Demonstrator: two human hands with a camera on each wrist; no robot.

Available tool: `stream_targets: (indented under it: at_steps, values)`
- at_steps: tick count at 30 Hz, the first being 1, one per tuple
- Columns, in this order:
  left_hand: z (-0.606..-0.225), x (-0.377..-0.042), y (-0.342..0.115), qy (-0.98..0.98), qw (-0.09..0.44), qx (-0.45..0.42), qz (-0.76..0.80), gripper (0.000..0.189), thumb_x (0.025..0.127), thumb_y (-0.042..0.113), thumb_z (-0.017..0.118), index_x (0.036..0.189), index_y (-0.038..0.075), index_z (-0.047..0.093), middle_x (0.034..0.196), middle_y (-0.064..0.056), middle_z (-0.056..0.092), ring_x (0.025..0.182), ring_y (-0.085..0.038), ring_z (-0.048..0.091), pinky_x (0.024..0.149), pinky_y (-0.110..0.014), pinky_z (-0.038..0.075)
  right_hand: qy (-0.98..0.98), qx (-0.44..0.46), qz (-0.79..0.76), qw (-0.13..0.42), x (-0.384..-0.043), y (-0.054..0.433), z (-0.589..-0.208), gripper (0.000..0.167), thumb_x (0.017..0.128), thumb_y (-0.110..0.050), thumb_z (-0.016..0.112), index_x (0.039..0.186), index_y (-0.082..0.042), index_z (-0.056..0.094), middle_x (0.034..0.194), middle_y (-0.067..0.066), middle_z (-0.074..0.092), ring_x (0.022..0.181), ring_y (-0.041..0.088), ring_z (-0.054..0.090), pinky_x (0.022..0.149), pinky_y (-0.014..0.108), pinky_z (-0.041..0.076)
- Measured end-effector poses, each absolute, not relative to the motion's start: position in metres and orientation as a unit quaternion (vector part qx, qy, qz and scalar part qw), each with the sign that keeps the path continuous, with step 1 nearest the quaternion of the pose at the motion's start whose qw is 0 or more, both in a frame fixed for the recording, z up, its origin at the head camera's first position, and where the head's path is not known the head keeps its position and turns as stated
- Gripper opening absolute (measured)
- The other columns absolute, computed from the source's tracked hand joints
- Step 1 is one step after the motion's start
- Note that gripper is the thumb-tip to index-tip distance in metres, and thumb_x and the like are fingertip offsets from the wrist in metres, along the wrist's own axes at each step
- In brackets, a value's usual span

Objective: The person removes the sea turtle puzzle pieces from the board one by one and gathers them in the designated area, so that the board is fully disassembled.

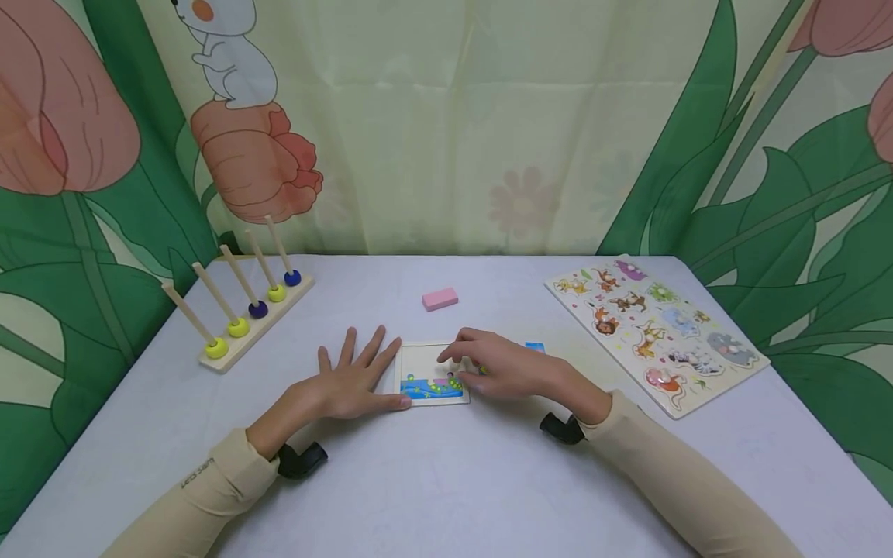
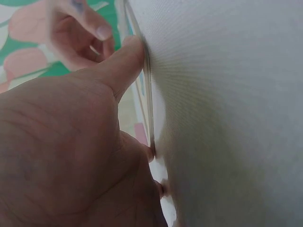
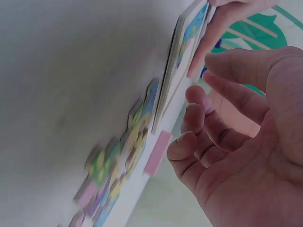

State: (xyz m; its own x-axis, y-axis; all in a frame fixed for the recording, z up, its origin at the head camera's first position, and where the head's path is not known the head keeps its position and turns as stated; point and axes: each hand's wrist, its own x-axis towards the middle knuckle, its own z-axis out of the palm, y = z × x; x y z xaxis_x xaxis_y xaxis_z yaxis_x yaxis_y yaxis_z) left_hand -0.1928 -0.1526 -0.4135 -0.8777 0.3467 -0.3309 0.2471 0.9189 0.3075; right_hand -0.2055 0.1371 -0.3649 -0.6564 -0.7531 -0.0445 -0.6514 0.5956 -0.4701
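A small jigsaw tray (image 1: 422, 359) lies flat, its lower part filled with joined pieces (image 1: 425, 389) in blue and green. My left hand (image 1: 349, 381) has its fingers spread, thumb (image 2: 128, 59) on the tray's near left corner and index finger along its left side. Over the tray's right part hovers my right hand (image 1: 502, 364), its fingers loosely bent. In the right wrist view nothing shows between those fingers. Several loose jigsaw pieces (image 3: 116, 165) lie to the right of the tray. In the head view, the right hand mostly hides them, leaving a blue bit (image 1: 535, 347) visible.
A pink block (image 1: 440, 300) lies beyond the tray. At the left stands a wooden peg rack (image 1: 261, 329) with yellow and dark blue beads. An animal puzzle board (image 1: 656, 333) occupies the right side. A printed curtain (image 1: 446, 139) hangs behind the table.
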Motion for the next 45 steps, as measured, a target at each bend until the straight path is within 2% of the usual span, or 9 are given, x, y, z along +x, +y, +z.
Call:
stream_targets:
  at_steps: [5, 15, 26, 36, 45]
  values:
    - [-0.413, -0.194, -0.153, 0.96, 0.188, 0.158, 0.13, 0.114, 0.086, 0.089, 0.055, 0.172, 0.032, 0.006, 0.18, -0.003, -0.015, 0.162, -0.049, -0.025, 0.115, -0.089, -0.009, 0.882, -0.404, -0.209, 0.125, -0.206, 0.125, -0.366, 0.031, 0.104, -0.021, 0.069, 0.134, -0.015, 0.071, 0.12, 0.003, 0.065, 0.096, 0.016, 0.059, 0.087, 0.028, 0.053]
    - [-0.41, -0.192, -0.154, 0.958, 0.195, 0.16, 0.137, 0.114, 0.086, 0.089, 0.055, 0.172, 0.032, 0.006, 0.18, -0.002, -0.016, 0.161, -0.049, -0.026, 0.115, -0.088, -0.01, 0.868, -0.433, -0.2, 0.141, -0.207, 0.103, -0.369, 0.032, 0.103, -0.017, 0.068, 0.134, -0.013, 0.071, 0.12, 0.006, 0.064, 0.099, 0.014, 0.065, 0.095, 0.03, 0.055]
    - [-0.409, -0.191, -0.155, 0.958, 0.189, 0.163, 0.138, 0.114, 0.086, 0.089, 0.055, 0.172, 0.031, 0.007, 0.181, -0.003, -0.015, 0.161, -0.05, -0.025, 0.114, -0.089, -0.01, 0.872, -0.426, -0.192, 0.145, -0.207, 0.093, -0.373, 0.032, 0.102, -0.017, 0.07, 0.133, -0.014, 0.072, 0.12, 0.005, 0.062, 0.088, 0.008, 0.062, 0.09, 0.027, 0.055]
    - [-0.41, -0.191, -0.155, 0.958, 0.19, 0.164, 0.137, 0.113, 0.087, 0.088, 0.055, 0.172, 0.031, 0.007, 0.18, -0.003, -0.016, 0.161, -0.05, -0.026, 0.114, -0.089, -0.01, 0.87, -0.423, -0.199, 0.156, -0.209, 0.092, -0.374, 0.032, 0.102, -0.017, 0.071, 0.133, -0.013, 0.072, 0.119, 0.005, 0.062, 0.082, 0.006, 0.059, 0.089, 0.025, 0.054]
    - [-0.41, -0.191, -0.155, 0.957, 0.191, 0.164, 0.142, 0.112, 0.088, 0.087, 0.055, 0.172, 0.031, 0.007, 0.18, -0.002, -0.016, 0.161, -0.05, -0.027, 0.113, -0.089, -0.011, 0.87, -0.408, -0.209, 0.178, -0.214, 0.089, -0.374, 0.03, 0.101, -0.014, 0.072, 0.131, -0.013, 0.072, 0.118, 0.005, 0.063, 0.078, 0.007, 0.057, 0.081, 0.021, 0.051]
